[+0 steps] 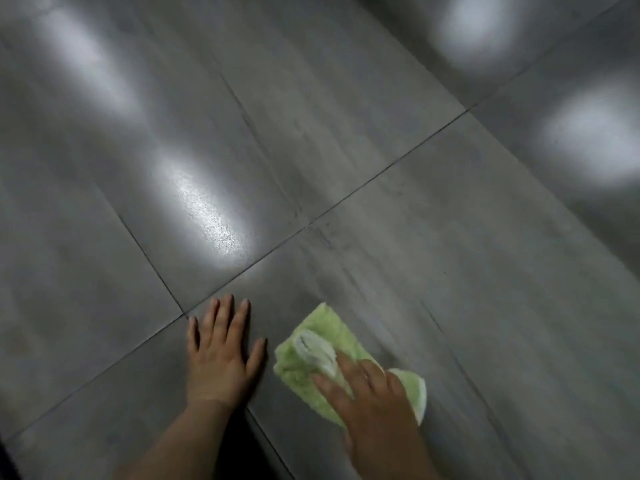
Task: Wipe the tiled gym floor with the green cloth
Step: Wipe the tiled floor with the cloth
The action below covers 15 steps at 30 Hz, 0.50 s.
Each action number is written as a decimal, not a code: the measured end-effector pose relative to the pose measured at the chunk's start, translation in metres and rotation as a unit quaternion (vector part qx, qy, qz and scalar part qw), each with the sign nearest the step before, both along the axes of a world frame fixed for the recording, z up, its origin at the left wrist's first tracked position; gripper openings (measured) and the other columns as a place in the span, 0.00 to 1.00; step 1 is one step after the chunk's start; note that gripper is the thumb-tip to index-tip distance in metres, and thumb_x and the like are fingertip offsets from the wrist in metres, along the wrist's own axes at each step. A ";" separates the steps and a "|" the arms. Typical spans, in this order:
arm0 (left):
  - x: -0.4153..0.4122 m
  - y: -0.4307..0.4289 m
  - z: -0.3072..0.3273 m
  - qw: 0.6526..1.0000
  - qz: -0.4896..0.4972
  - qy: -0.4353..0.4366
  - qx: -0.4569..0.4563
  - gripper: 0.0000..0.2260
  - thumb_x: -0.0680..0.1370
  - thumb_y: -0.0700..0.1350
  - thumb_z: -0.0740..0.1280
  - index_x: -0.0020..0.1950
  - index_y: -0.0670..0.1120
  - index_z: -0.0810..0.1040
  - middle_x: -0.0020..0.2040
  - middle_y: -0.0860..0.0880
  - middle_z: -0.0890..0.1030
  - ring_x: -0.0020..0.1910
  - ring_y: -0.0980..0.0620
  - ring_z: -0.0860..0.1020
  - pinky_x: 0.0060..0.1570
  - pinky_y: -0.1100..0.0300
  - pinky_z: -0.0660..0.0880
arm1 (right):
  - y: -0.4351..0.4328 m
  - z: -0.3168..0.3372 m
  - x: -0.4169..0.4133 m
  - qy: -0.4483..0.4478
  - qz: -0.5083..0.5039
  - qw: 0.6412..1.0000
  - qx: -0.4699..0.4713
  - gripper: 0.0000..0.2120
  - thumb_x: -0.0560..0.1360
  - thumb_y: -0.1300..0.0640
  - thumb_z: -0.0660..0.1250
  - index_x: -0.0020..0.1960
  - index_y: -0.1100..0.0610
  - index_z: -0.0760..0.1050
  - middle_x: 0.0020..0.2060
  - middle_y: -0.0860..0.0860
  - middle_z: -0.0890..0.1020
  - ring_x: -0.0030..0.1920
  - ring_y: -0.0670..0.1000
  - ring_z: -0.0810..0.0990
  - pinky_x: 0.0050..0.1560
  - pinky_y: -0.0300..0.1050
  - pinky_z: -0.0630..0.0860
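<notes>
A folded green cloth (313, 351) with a white patch lies flat on the grey tiled floor (381, 168), low and right of centre. My right hand (374, 403) presses down on the cloth's near half, fingers spread over it. My left hand (221, 351) rests flat on the bare tile just left of the cloth, fingers apart, holding nothing. A small gap separates the two hands.
Large grey tiles with dark grout lines (346, 199) cross the view diagonally. Bright ceiling-light reflections (204, 206) shine on the floor at the left and upper right. A dark strip (239, 441) lies between my forearms at the bottom.
</notes>
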State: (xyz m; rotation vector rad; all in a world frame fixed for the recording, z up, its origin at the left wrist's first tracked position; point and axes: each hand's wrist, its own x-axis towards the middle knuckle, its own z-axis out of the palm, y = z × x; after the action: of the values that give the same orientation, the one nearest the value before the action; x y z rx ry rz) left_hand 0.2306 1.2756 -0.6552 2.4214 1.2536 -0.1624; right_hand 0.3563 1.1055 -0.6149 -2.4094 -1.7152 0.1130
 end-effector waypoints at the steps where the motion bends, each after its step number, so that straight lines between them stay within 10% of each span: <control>1: 0.000 0.001 0.002 1.000 0.001 -0.004 -0.010 0.25 0.75 0.58 0.50 0.64 0.44 0.67 0.62 0.38 0.76 0.65 0.45 0.62 0.71 0.61 0.36 | -0.008 -0.002 0.009 -0.018 0.012 1.000 0.008 0.32 0.59 0.49 0.55 0.64 0.42 0.63 0.57 0.49 0.70 0.49 0.53 0.69 0.44 0.45 0.63; 4: 0.002 0.001 0.001 1.000 0.007 -0.007 -0.002 0.29 0.77 0.61 0.38 0.65 0.45 0.66 0.62 0.39 0.76 0.67 0.45 0.60 0.71 0.60 0.37 | -0.026 -0.018 0.044 -0.044 -0.031 0.999 0.001 0.35 0.60 0.49 0.54 0.67 0.39 0.52 0.56 0.51 0.69 0.46 0.54 0.68 0.40 0.48 0.75; 9: -0.002 -0.001 -0.011 0.998 0.018 -0.039 0.040 0.28 0.77 0.61 0.38 0.65 0.45 0.65 0.63 0.39 0.75 0.74 0.60 0.41 0.71 0.59 0.38 | 0.064 -0.036 0.008 0.045 -0.275 0.960 -0.011 0.30 0.56 0.47 0.62 0.58 0.48 0.66 0.55 0.52 0.71 0.46 0.55 0.66 0.36 0.53 0.79; 15: 0.000 -0.003 -0.013 0.995 0.002 -0.046 0.088 0.20 0.72 0.49 0.53 0.61 0.43 0.66 0.61 0.36 0.76 0.70 0.48 0.57 0.70 0.64 0.37 | 0.083 -0.030 0.028 -0.012 0.054 0.998 0.020 0.24 0.63 0.52 0.52 0.50 0.40 0.80 0.48 0.45 0.84 0.44 0.51 0.79 0.42 0.40 0.73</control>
State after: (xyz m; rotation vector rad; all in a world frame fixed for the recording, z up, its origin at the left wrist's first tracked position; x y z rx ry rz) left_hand 0.2305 1.2727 -0.6683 2.5417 1.2792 0.0644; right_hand 0.3843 1.1887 -0.6451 -2.3004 -1.8407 0.0635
